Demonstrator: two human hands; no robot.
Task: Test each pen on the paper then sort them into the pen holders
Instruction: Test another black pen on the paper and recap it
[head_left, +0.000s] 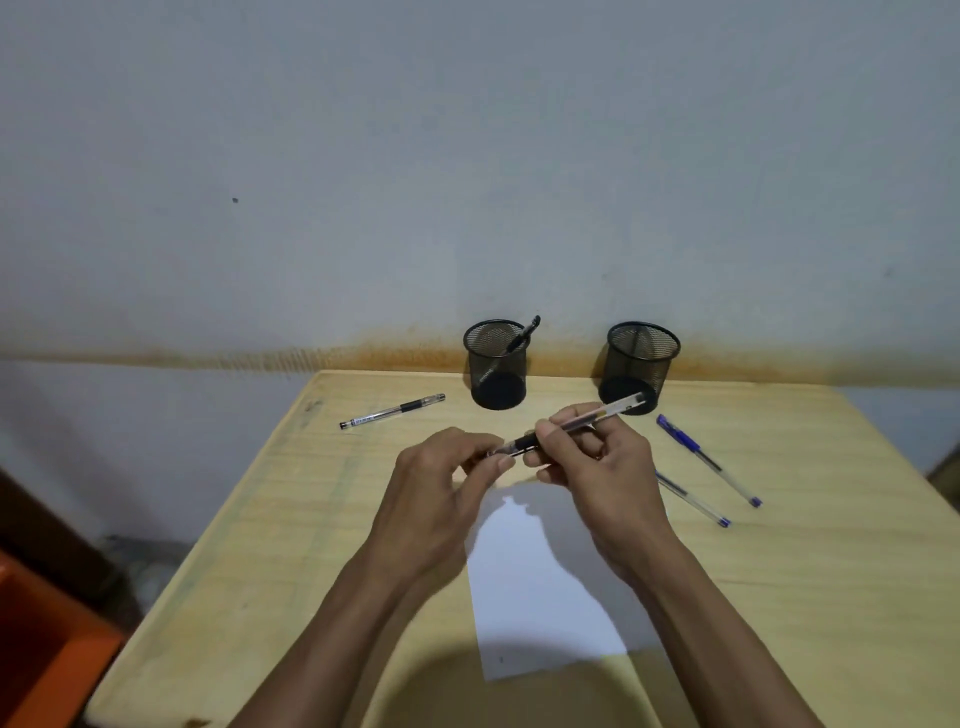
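Observation:
My right hand (597, 467) grips a clear black-ink pen (608, 411) by its barrel, held above the white paper (540, 597). My left hand (441, 483) pinches the pen's tip end, where the cap is. Two black mesh pen holders stand at the table's far edge: the left holder (496, 364) has one black pen in it, the right holder (638, 364) looks empty. A capped black pen (392, 411) lies at the far left of the table. Two blue pens lie to the right, the farther one (709, 460) and the nearer one (693, 500).
The wooden table (311, 545) stands against a grey wall. An orange object (47, 644) sits on the floor at the lower left, beside the table's left edge.

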